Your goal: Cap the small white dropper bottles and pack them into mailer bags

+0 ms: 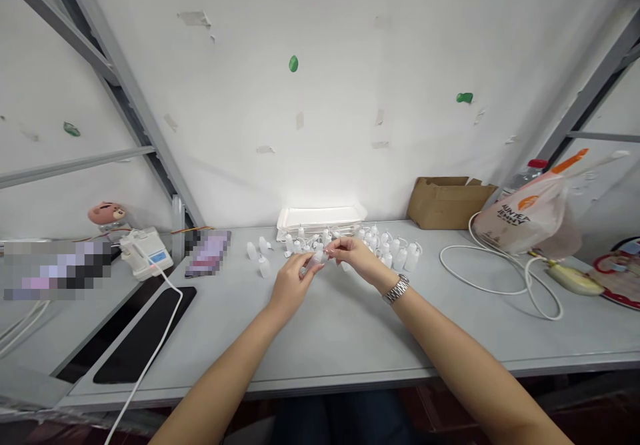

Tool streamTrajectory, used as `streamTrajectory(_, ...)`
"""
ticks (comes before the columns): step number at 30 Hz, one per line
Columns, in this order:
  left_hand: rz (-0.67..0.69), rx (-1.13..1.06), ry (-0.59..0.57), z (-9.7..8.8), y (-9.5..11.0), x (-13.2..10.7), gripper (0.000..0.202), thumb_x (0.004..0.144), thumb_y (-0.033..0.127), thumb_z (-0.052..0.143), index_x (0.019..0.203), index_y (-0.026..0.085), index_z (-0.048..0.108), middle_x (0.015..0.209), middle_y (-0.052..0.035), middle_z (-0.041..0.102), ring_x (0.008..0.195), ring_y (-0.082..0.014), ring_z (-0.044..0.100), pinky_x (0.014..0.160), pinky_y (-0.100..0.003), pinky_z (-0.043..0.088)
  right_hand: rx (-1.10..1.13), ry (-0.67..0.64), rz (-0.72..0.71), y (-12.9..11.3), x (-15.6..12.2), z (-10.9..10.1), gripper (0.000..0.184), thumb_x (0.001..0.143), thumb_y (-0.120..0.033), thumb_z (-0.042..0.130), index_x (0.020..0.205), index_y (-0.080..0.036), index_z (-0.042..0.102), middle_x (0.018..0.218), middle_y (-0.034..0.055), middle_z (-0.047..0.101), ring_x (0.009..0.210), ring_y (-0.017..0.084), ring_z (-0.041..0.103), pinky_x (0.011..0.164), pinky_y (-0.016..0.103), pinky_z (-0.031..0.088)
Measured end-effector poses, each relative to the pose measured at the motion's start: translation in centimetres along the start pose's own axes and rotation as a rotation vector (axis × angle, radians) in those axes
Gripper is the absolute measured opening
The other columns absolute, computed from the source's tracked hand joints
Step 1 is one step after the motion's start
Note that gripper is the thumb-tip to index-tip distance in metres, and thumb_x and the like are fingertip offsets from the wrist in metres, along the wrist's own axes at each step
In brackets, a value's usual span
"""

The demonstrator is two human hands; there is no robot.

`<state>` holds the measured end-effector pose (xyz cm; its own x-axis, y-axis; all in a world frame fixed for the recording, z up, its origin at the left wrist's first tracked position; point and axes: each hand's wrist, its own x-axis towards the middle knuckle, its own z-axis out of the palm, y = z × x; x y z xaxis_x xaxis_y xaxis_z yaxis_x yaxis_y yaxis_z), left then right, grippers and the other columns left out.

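Note:
My left hand (291,283) is closed round a small translucent white plastic squeeze bottle (317,259), tilted toward the right. The fingertips of my right hand (353,255) pinch at the upper end of that same bottle; the small part between them is mostly hidden. Just beyond and to the right of my hands stand several similar bottles (399,257), some with thin loops of plastic at their caps. On the left, separate from that group, are a few more small bottles (264,267), and these look as if they have no tall cap.
White trays (323,217) are stacked against the wall. A cardboard box (447,203), a plastic bag (525,215) and a looped white cable (500,291) lie to the right. Leftward are a blurred phone (209,253), a black mat (145,338) and a white device (147,253).

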<state>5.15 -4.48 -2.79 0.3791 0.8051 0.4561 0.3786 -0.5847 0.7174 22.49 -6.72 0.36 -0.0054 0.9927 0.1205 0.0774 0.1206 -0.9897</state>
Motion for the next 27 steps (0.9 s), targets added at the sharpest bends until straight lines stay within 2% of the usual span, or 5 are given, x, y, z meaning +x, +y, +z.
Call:
streamTrajectory(5, 0.018, -0.004, -0.020, 0.0, 0.0, 0.0, 0.026, 0.081, 0.041, 0.051, 0.096, 0.022, 0.062, 0.095, -0.0043, 0.062, 0.083, -0.0170, 0.057, 0.062, -0.025, 0.045, 0.084, -0.017, -0.008, -0.2, -0.2, 0.5, 0.025, 0.063, -0.038, 0.070, 0.069, -0.016, 0.060, 0.070, 0.0002, 0.061, 0.066, 0.012, 0.056, 0.064, 0.027, 0.043)
streamTrajectory(12, 0.015, -0.004, -0.035, -0.1, 0.0, 0.0, 0.026, 0.081, 0.042, 0.051, 0.096, 0.023, 0.062, 0.093, -0.0044, 0.062, 0.084, -0.0178, 0.056, 0.066, -0.027, 0.046, 0.146, 0.013, -0.041, -0.4, -0.4, 1.1, 0.026, 0.060, -0.034, 0.074, 0.070, -0.017, 0.058, 0.071, 0.0003, 0.065, 0.066, 0.012, 0.059, 0.070, 0.030, 0.046)
streamTrajectory(16, 0.011, -0.019, -0.045, -0.1, 0.1, 0.0, 0.026, 0.081, 0.042, 0.052, 0.094, 0.022, 0.062, 0.093, -0.0047, 0.062, 0.084, -0.0179, 0.056, 0.064, -0.027, 0.046, 0.205, 0.053, -0.037, -0.4, -0.6, 1.3, 0.032, 0.058, -0.029, 0.076, 0.082, -0.019, 0.057, 0.072, -0.0004, 0.067, 0.068, 0.014, 0.061, 0.072, 0.033, 0.048)
streamTrajectory(22, -0.011, -0.068, -0.029, -0.2, 0.4, 0.0, 0.023, 0.082, 0.038, 0.051, 0.093, 0.022, 0.064, 0.091, -0.0038, 0.064, 0.079, -0.0163, 0.059, 0.062, -0.026, 0.047, 0.036, 0.007, -0.063, -0.3, -0.6, 1.1, 0.022, 0.065, -0.033, 0.070, 0.083, -0.020, 0.069, 0.085, 0.0034, 0.067, 0.084, 0.018, 0.060, 0.080, 0.034, 0.045)
streamTrajectory(27, -0.099, -0.277, -0.077, -0.1, 0.6, 0.2, 0.026, 0.080, 0.036, 0.050, 0.090, 0.018, 0.065, 0.088, -0.0056, 0.065, 0.062, -0.0134, 0.060, 0.053, -0.026, 0.050, -0.030, -0.030, -0.138, -0.4, -0.8, 0.8, 0.018, 0.067, -0.032, 0.069, 0.083, -0.023, 0.070, 0.091, 0.0028, 0.062, 0.085, 0.016, 0.057, 0.077, 0.031, 0.045)
